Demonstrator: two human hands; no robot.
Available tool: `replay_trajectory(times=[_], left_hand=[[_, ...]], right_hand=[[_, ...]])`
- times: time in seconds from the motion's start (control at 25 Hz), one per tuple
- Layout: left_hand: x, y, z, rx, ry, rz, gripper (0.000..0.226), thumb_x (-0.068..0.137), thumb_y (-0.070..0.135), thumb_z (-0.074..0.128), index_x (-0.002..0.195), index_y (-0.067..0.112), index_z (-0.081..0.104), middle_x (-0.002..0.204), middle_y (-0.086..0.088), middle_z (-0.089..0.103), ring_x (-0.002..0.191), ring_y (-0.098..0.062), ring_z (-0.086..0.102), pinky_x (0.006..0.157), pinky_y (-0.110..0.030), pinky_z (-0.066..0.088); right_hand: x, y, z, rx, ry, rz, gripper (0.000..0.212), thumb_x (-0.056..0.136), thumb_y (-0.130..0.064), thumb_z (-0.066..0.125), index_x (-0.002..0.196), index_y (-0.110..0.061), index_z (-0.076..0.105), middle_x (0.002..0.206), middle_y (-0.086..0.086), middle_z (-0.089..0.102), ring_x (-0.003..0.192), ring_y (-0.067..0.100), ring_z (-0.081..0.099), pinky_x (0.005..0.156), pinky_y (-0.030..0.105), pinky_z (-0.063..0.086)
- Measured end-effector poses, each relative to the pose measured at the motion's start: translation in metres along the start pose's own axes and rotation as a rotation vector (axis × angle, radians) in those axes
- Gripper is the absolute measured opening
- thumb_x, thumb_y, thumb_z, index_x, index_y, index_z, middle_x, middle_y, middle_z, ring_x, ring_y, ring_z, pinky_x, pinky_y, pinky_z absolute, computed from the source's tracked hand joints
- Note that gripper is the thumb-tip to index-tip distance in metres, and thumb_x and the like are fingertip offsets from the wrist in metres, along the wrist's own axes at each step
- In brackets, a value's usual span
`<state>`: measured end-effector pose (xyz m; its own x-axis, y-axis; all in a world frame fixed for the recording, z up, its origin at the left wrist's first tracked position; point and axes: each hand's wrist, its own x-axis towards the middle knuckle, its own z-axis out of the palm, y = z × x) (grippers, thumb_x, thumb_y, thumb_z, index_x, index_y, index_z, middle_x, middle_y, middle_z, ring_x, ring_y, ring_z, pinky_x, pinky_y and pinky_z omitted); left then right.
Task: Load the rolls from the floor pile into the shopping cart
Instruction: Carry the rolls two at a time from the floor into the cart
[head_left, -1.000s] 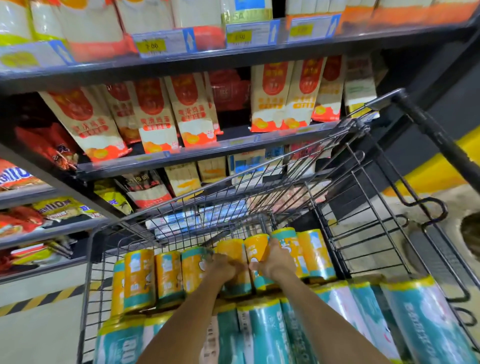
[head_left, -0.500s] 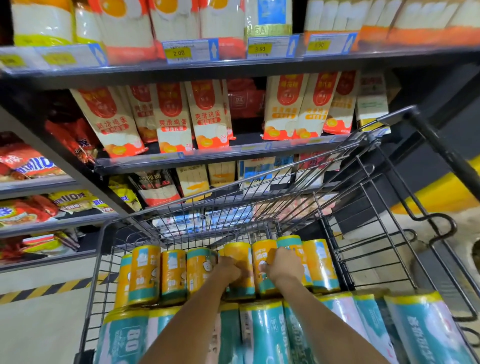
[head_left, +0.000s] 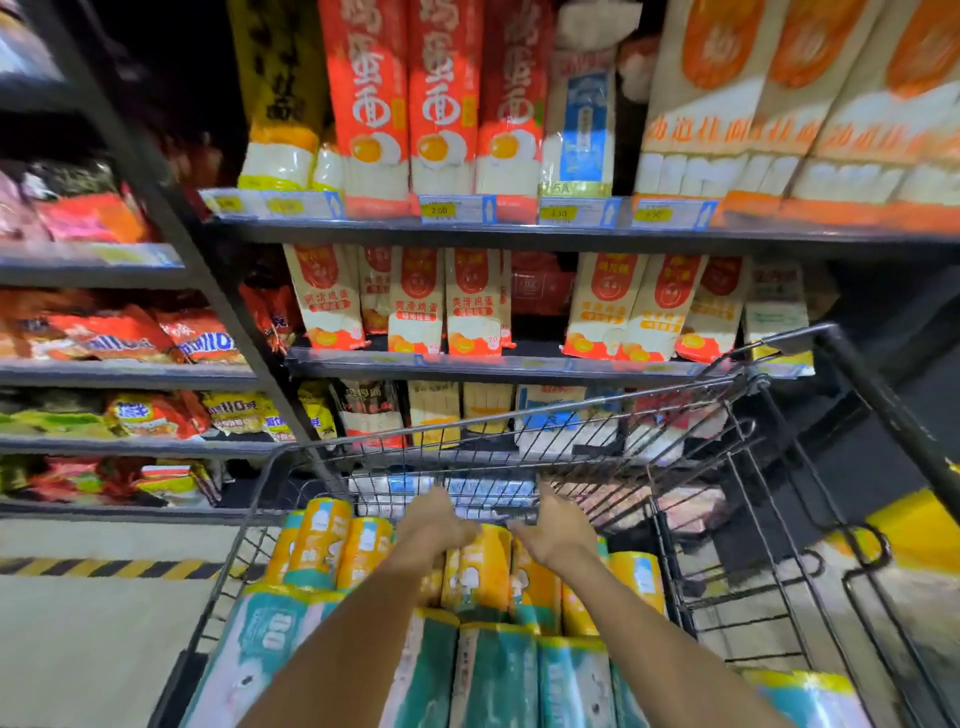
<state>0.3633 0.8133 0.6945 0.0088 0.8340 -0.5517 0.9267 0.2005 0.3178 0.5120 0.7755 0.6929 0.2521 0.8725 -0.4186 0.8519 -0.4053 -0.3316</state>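
A wire shopping cart (head_left: 524, 422) fills the lower half of the head view. At its far end stands a row of yellow-and-teal wrapped rolls (head_left: 480, 571). Nearer to me lie larger teal roll packs (head_left: 496, 675). Both of my arms reach forward over the teal packs. My left hand (head_left: 434, 522) and my right hand (head_left: 558, 530) hover side by side at the top edge of the yellow rolls. Their fingers point forward toward the cart's front wall and look loose, holding nothing. The floor pile is out of view.
Dark store shelves (head_left: 498, 366) packed with noodle bags stand right behind the cart's front. More snack shelves (head_left: 124, 374) run along the left. A yellow-black striped line (head_left: 104, 567) marks the floor at left. The cart's folded seat frame (head_left: 810, 566) is at right.
My head has tilted up, so more shelving shows. Both hands have come off the tops of the yellow rolls they were pressing and now sit higher with loosened fingers.
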Motion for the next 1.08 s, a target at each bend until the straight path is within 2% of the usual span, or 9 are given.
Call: replay_trajectory(times=[0.16, 0.28, 0.36, 0.44, 0.64, 0.84, 0.96, 1.08], left_hand=[[-0.034, 0.002, -0.037, 0.139, 0.243, -0.008, 0.077, 0.083, 0.057, 0.063, 0.138, 0.01, 0.037, 0.138, -0.009, 0.047, 0.126, -0.028, 0.046, 0.099, -0.04, 0.042], [-0.077, -0.014, -0.063, 0.246, 0.434, -0.049, 0.081, 0.081, 0.059, 0.061, 0.143, 0.015, 0.032, 0.147, -0.009, 0.035, 0.136, -0.03, 0.032, 0.111, -0.048, 0.03], [-0.113, -0.035, -0.074, 0.261, 0.502, -0.125, 0.087, 0.082, 0.062, 0.058, 0.148, 0.016, 0.024, 0.154, -0.01, 0.025, 0.141, -0.032, 0.023, 0.114, -0.051, 0.024], [-0.148, -0.063, -0.077, 0.239, 0.556, -0.202, 0.087, 0.081, 0.065, 0.056, 0.147, 0.018, 0.024, 0.155, -0.01, 0.023, 0.141, -0.032, 0.023, 0.113, -0.052, 0.025], [-0.258, -0.157, -0.059, 0.154, 0.678, -0.531, 0.089, 0.081, 0.07, 0.049, 0.149, 0.019, 0.022, 0.155, -0.009, 0.024, 0.141, -0.031, 0.023, 0.113, -0.048, 0.024], [-0.36, -0.246, -0.013, 0.007, 0.757, -0.832, 0.091, 0.081, 0.076, 0.041, 0.15, 0.019, 0.022, 0.154, -0.009, 0.028, 0.139, -0.03, 0.028, 0.112, -0.046, 0.027], [-0.412, -0.3, 0.019, -0.071, 0.79, -1.005, 0.092, 0.08, 0.077, 0.04, 0.149, 0.019, 0.023, 0.151, -0.008, 0.034, 0.137, -0.029, 0.033, 0.11, -0.044, 0.03], [-0.453, -0.35, 0.037, -0.109, 0.774, -1.126, 0.084, 0.08, 0.076, 0.041, 0.142, 0.019, 0.035, 0.144, -0.007, 0.042, 0.133, -0.029, 0.037, 0.107, -0.043, 0.033]], right_hand=[[-0.003, -0.02, -0.042, -0.114, 0.055, -0.25, 0.062, 0.093, -0.045, 0.055, 0.141, -0.012, 0.033, 0.132, 0.01, 0.053, 0.12, 0.029, 0.053, 0.089, 0.036, 0.047], [-0.015, -0.043, -0.065, -0.198, 0.113, -0.474, 0.063, 0.093, -0.048, 0.054, 0.141, -0.012, 0.034, 0.134, 0.011, 0.052, 0.119, 0.03, 0.053, 0.09, 0.038, 0.047], [-0.03, -0.066, -0.07, -0.257, 0.121, -0.632, 0.068, 0.093, -0.048, 0.054, 0.145, -0.01, 0.032, 0.137, 0.013, 0.049, 0.123, 0.031, 0.05, 0.095, 0.038, 0.045], [-0.045, -0.091, -0.066, -0.263, 0.115, -0.77, 0.07, 0.093, -0.048, 0.053, 0.147, -0.01, 0.028, 0.142, 0.012, 0.045, 0.128, 0.031, 0.046, 0.101, 0.038, 0.042], [-0.122, -0.166, -0.011, -0.308, 0.044, -1.131, 0.069, 0.091, -0.055, 0.049, 0.143, -0.012, 0.033, 0.142, 0.009, 0.045, 0.129, 0.031, 0.042, 0.102, 0.04, 0.041], [-0.216, -0.221, 0.06, -0.317, -0.12, -1.426, 0.072, 0.094, -0.054, 0.045, 0.149, -0.012, 0.025, 0.15, 0.009, 0.035, 0.138, 0.029, 0.031, 0.111, 0.041, 0.031], [-0.274, -0.256, 0.106, -0.342, -0.227, -1.53, 0.078, 0.093, -0.057, 0.045, 0.152, -0.013, 0.019, 0.155, 0.008, 0.028, 0.142, 0.028, 0.026, 0.114, 0.041, 0.028], [-0.328, -0.296, 0.15, -0.369, -0.28, -1.59, 0.079, 0.092, -0.056, 0.048, 0.152, -0.015, 0.018, 0.154, 0.005, 0.029, 0.141, 0.027, 0.028, 0.113, 0.041, 0.03]])
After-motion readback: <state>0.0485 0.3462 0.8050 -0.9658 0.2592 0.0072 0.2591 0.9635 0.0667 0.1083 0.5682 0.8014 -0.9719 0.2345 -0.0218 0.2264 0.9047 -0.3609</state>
